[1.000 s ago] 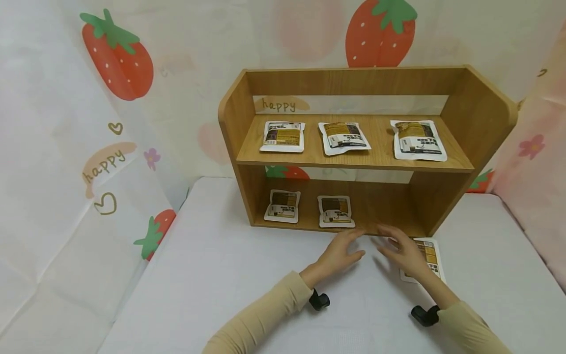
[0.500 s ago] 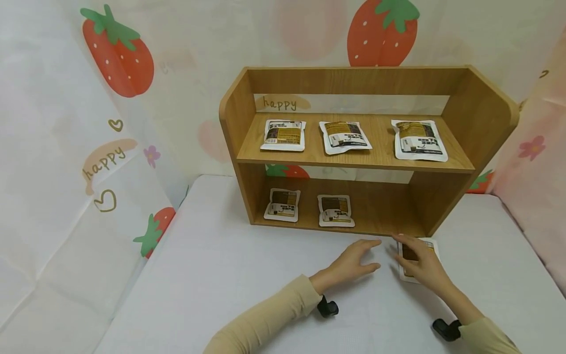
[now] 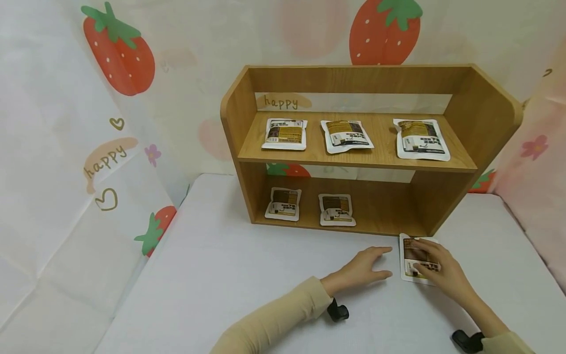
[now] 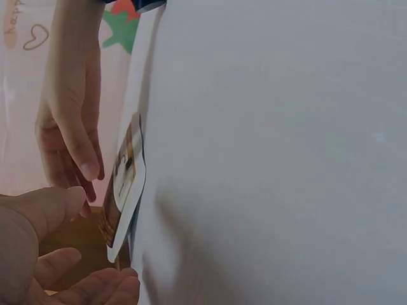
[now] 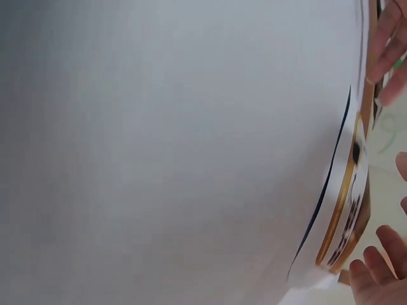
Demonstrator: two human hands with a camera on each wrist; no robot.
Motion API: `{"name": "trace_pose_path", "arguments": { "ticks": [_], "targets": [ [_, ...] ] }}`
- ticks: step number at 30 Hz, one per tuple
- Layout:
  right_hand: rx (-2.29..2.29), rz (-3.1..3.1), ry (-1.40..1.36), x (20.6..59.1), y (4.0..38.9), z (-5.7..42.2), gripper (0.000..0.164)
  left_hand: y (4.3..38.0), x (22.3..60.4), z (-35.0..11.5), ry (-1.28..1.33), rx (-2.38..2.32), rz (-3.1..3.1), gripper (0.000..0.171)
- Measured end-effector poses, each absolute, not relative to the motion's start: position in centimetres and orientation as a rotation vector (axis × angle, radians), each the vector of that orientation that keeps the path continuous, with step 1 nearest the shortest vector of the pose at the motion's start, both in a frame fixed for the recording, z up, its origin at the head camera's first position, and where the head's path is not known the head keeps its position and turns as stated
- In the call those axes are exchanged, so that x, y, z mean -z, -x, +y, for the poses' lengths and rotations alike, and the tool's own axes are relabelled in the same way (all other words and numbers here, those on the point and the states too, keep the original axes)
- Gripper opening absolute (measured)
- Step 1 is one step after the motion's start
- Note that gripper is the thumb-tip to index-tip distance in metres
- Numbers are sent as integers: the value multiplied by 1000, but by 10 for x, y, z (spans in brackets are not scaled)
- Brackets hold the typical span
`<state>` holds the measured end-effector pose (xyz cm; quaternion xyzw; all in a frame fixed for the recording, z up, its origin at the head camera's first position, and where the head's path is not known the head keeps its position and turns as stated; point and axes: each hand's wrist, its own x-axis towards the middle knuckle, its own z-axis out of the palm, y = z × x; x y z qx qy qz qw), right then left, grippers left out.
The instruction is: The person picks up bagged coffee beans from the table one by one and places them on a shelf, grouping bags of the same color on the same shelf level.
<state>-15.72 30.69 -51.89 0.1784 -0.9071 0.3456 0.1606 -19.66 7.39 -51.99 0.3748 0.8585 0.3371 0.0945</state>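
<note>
A white flat food packet with a brown and gold label lies on the table by the shelf's front right corner. My right hand hovers over its right part, fingers spread and hiding some of the label. In the left wrist view, a gap shows between the right hand and the packet. My left hand is held just left of the packet, fingers extended, thumb apart, holding nothing. The right wrist view catches the packet edge-on, with right fingers near it.
Behind the hands stands a two-tier wooden shelf. Three similar packets, one of them the middle packet, lie on its upper tier. Its lower tier holds a left packet and a second packet. A white cloth covers the table.
Both hands have moved right and toward the person, away from the shelf's front edge. The right hand now sits over the packet's right side, uncovering its left part. Packets on the shelf stay put.
</note>
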Motion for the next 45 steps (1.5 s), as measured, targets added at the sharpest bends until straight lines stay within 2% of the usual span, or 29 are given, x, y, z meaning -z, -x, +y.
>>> {"name": "trace_pose_path", "arguments": {
  "ticks": [8, 15, 29, 45],
  "targets": [
    [-1006, -2684, -440, 523, 146, 321, 57, 200, 526, 81, -1027, -1006, 2534, 58],
    [-1041, -2667, -451, 519, 144, 333, 60, 205, 524, 94, -1049, -950, 2545, 60],
    [-909, -2855, -304, 519, 139, 344, 71, 207, 526, 119, -1077, -687, 2644, 65],
    [-994, -2860, -355, 521, 137, 346, 68, 203, 525, 126, -1075, -763, 2701, 57]
  ]
}}
